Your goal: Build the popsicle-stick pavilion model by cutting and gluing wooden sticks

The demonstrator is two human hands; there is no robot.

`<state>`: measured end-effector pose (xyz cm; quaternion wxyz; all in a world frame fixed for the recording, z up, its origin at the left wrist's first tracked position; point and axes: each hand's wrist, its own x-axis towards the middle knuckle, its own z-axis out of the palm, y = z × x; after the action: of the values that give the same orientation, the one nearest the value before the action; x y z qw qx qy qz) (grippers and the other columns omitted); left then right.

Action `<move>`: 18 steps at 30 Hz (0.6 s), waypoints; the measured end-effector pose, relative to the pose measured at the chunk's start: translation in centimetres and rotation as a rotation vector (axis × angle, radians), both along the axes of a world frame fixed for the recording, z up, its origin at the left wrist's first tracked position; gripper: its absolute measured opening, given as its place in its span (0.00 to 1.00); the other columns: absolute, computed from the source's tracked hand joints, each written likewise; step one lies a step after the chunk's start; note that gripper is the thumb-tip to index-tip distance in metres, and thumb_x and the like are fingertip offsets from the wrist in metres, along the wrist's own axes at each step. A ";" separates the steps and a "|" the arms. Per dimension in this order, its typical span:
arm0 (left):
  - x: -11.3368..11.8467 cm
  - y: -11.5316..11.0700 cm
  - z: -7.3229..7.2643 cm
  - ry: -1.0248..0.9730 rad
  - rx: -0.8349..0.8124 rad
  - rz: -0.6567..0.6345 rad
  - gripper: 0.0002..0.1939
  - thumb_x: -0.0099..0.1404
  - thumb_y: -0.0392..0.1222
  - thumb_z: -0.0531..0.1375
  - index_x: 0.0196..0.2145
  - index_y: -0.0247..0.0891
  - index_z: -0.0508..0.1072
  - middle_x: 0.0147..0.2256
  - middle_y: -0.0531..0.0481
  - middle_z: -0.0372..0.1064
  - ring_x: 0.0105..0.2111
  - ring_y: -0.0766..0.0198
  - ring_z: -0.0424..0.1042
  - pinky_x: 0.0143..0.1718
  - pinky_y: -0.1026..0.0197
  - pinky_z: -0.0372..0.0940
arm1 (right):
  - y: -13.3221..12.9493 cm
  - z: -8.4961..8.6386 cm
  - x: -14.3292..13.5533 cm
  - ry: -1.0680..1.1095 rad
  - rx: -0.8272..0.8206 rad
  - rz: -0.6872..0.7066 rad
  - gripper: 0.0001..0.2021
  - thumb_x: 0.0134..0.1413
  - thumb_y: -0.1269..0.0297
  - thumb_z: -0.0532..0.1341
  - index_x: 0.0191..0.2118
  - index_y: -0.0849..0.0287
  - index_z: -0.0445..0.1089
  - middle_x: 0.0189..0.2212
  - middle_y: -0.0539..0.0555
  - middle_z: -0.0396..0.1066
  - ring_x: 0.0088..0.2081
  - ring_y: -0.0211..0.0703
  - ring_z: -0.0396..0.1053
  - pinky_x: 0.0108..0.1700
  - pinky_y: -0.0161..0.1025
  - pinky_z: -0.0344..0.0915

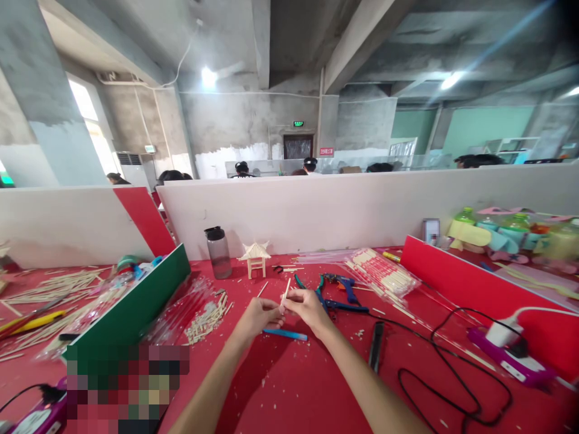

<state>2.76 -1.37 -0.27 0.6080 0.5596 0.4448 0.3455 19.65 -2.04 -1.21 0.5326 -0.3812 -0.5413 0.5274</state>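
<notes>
My right hand (310, 308) pinches a short pale wooden stick (287, 287), which points up and leans slightly right. Its fingertips meet those of my left hand (259, 318) near the stick's lower end. The left fingers are closed too; what lies between them is hidden. Beneath the hands a blue strip (289, 334) lies flat on the red table. Beyond them stands a small wooden pavilion model (257, 259) with a peaked roof. Green-handled pliers (321, 288) and a blue glue gun (347, 290) lie just past my right hand.
Cut stick pieces (210, 320) are heaped at left by a green divider (136, 307). A dark bottle (218, 254) stands behind. At right are bagged sticks (384, 272), a black utility knife (376, 346), a looping black cable (456, 405) and a purple power strip (520, 364).
</notes>
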 end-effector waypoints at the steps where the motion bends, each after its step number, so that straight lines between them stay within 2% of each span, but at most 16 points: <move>1: 0.0 0.0 0.0 -0.002 0.000 0.004 0.27 0.40 0.60 0.71 0.27 0.31 0.78 0.23 0.49 0.75 0.24 0.65 0.73 0.31 0.64 0.67 | 0.1 -0.1 0.0 0.003 0.000 -0.001 0.17 0.40 0.52 0.71 0.30 0.62 0.75 0.26 0.53 0.76 0.29 0.43 0.72 0.36 0.38 0.68; 7: 0.0 0.1 -0.1 0.049 0.017 0.001 0.28 0.39 0.61 0.71 0.26 0.31 0.77 0.24 0.49 0.75 0.26 0.63 0.73 0.31 0.64 0.67 | 0.4 -0.3 0.1 -0.010 0.015 -0.035 0.17 0.40 0.50 0.70 0.28 0.61 0.74 0.25 0.52 0.75 0.28 0.42 0.71 0.35 0.38 0.68; 12: -0.2 -0.1 0.4 0.127 0.036 -0.022 0.29 0.41 0.63 0.69 0.28 0.32 0.76 0.25 0.48 0.75 0.28 0.59 0.75 0.33 0.61 0.69 | 0.4 -0.2 0.2 -0.068 0.037 -0.019 0.18 0.41 0.49 0.69 0.27 0.61 0.75 0.24 0.52 0.75 0.28 0.42 0.71 0.34 0.37 0.67; 18: -0.6 -0.2 1.0 0.038 0.085 0.021 0.27 0.47 0.62 0.67 0.34 0.34 0.74 0.31 0.47 0.76 0.27 0.60 0.77 0.32 0.59 0.71 | 0.6 -0.7 0.2 -0.024 -0.003 -0.017 0.21 0.37 0.45 0.70 0.28 0.60 0.75 0.26 0.52 0.75 0.28 0.43 0.71 0.36 0.40 0.68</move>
<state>2.21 -1.61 0.72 0.5714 0.5867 0.4468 0.3600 19.89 -1.43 -1.94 0.5299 -0.3929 -0.5434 0.5192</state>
